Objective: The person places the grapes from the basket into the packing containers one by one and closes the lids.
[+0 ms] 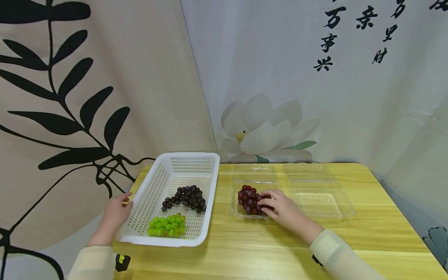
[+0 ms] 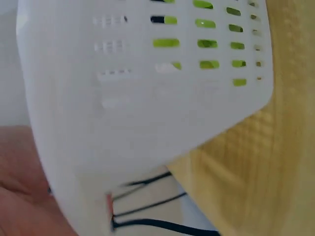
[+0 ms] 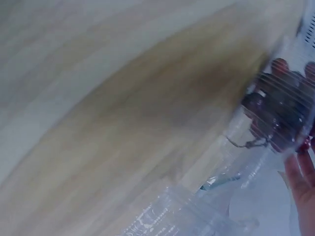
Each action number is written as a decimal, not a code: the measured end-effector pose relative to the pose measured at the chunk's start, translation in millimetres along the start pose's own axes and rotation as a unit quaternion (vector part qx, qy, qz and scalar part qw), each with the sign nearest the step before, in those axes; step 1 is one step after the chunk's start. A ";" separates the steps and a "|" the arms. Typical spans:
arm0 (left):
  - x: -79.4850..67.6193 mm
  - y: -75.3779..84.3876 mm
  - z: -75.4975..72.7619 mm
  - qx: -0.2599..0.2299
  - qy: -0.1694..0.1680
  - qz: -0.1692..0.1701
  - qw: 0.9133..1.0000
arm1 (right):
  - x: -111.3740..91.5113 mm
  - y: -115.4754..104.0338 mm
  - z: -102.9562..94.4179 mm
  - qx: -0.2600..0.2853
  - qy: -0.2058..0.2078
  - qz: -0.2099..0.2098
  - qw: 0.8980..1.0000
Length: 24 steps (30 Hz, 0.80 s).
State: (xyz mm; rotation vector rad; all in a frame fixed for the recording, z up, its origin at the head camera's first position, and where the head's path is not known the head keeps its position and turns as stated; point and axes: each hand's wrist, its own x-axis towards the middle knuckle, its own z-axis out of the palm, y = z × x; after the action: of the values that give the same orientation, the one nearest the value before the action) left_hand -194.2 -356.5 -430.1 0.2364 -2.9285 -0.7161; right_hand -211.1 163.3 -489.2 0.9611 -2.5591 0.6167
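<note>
Red grapes in clear container, lower centre of frame, left of right hand, nearer one; bunch's long axis roughly left-right. We see right hand's fingers curled round bunch's right end. Left hand at left rim of white basket; grip we can't tell.

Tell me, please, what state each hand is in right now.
Left hand: beside the white basket; whether it grips it cannot be told.
Right hand: holding the red grapes in a clear container.
</note>
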 end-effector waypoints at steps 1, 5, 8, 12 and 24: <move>-1.7 5.7 -1.2 0.006 0.020 0.007 1.000 | 0.0 -0.6 -2.4 0.011 -0.006 0.015 1.000; -8.6 38.7 -6.9 0.001 0.071 0.034 0.997 | 3.0 -0.4 -13.2 0.054 0.003 0.077 0.996; -10.0 66.6 -7.8 -0.019 0.068 0.056 0.996 | 8.7 2.5 -21.5 0.083 0.027 0.130 0.988; -12.9 102.1 -2.3 -0.040 0.045 0.095 0.994 | 19.2 8.8 -30.7 0.126 0.032 0.218 0.967; -45.4 206.4 37.4 -0.091 -0.061 0.173 0.979 | 45.8 27.0 -48.8 0.200 -0.068 0.368 0.905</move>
State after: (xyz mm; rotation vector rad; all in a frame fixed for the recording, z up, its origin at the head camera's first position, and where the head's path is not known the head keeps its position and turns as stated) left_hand -180.7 -150.8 -370.3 -0.3361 -2.8747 -0.9577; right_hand -254.5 181.7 -434.6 0.0761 -2.9580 1.3543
